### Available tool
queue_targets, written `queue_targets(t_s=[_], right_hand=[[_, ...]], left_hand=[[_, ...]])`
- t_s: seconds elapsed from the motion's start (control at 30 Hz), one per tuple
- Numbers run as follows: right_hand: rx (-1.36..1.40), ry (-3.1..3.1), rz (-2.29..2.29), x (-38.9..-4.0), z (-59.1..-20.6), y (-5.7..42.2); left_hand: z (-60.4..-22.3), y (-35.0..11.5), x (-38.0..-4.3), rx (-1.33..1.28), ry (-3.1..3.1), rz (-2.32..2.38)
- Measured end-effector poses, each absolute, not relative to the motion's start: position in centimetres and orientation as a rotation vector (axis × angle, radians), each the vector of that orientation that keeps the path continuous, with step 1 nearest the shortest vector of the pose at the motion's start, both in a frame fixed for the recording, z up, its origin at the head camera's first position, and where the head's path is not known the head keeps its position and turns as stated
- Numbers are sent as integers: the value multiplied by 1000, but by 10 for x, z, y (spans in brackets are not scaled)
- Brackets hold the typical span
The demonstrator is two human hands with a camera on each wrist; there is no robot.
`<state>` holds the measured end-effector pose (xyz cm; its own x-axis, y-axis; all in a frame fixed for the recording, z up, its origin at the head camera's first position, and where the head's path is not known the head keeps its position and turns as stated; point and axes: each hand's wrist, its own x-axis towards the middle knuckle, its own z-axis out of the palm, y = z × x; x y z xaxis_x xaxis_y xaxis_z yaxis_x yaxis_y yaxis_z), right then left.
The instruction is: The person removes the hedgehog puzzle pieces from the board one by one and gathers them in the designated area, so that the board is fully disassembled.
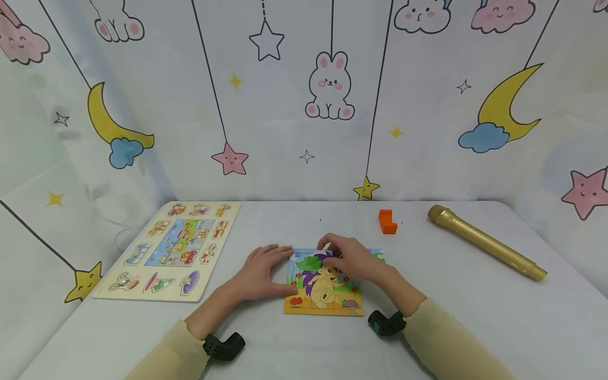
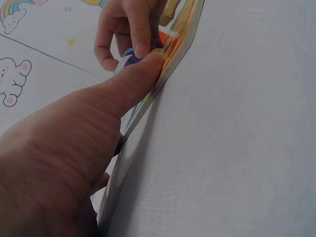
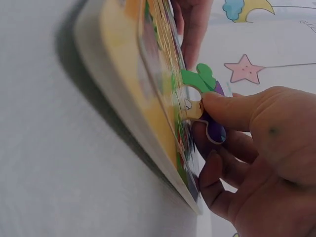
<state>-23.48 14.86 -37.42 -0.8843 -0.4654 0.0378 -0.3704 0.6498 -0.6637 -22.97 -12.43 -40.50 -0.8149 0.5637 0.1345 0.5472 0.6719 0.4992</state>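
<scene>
A jigsaw puzzle (image 1: 325,296) with a purple-haired hedgehog picture lies flat on the table in front of me. My right hand (image 1: 353,258) is over its upper right part. Between thumb and fingers it pinches a puzzle piece (image 3: 203,75) in green, purple and cream, which the right wrist view shows tilted up from the puzzle's face. My left hand (image 1: 260,273) rests along the puzzle's left side with fingers extended. Its thumb (image 2: 140,74) lies on the picture near the left edge.
On the left lies a cream board (image 1: 223,224) with vehicle pictures around a street scene. Behind the puzzle to the right is a small orange block (image 1: 387,222). A gold stick with a wider end (image 1: 486,243) lies farther right. A printed cloth backdrop (image 1: 285,105) hangs behind the table.
</scene>
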Motion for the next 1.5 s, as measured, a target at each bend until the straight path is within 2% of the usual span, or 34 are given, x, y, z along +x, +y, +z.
queue_targets(t_s=[0.23, 0.8, 1.23, 1.5], right_hand=[[-733, 2730, -1062, -235, -372, 150], [-622, 2717, -1160, -240, -361, 165], [-574, 2775, -1197, -235, -348, 211], [-529, 2824, -1129, -231, -353, 247]], left_hand=[[-404, -124, -230, 943, 2852, 843], [-403, -125, -230, 938, 2850, 839], [-404, -123, -228, 919, 2844, 842], [-404, -123, -228, 929, 2840, 851]])
